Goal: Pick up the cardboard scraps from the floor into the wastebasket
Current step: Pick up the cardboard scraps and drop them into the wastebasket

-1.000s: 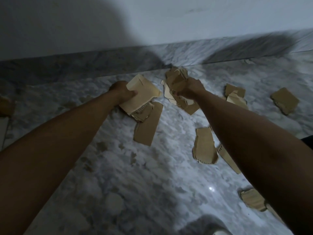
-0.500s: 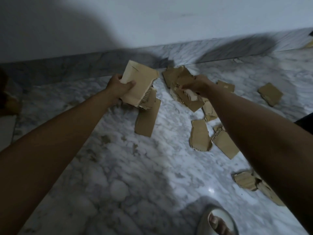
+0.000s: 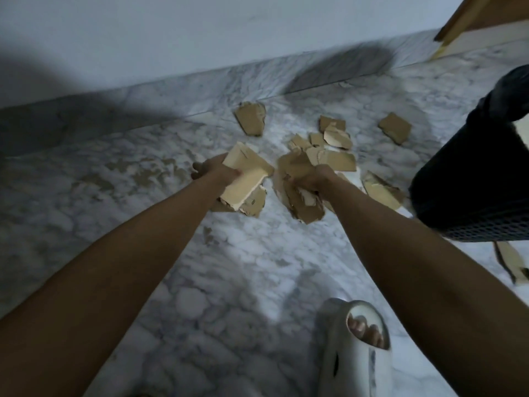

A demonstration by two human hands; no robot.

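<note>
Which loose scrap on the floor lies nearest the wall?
The wedge-shaped scrap, alone just below the marble skirting. The other loose pieces, like the square scrap, lie farther out on the floor.

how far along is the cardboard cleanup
Nothing visibly binned yet; the inside of the dark mesh wastebasket is hidden. In hand: the left hand grips a pale cardboard stack, the right hand a brown scrap bundle. Left: loose brown scraps on the marble floor.

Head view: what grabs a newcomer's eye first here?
Two bare forearms reach to mid-frame, the left hand and the right hand each clutching a bundle of cardboard scraps. More loose scraps litter the marble floor beyond. A dark mesh wastebasket stands at the right edge.
</note>
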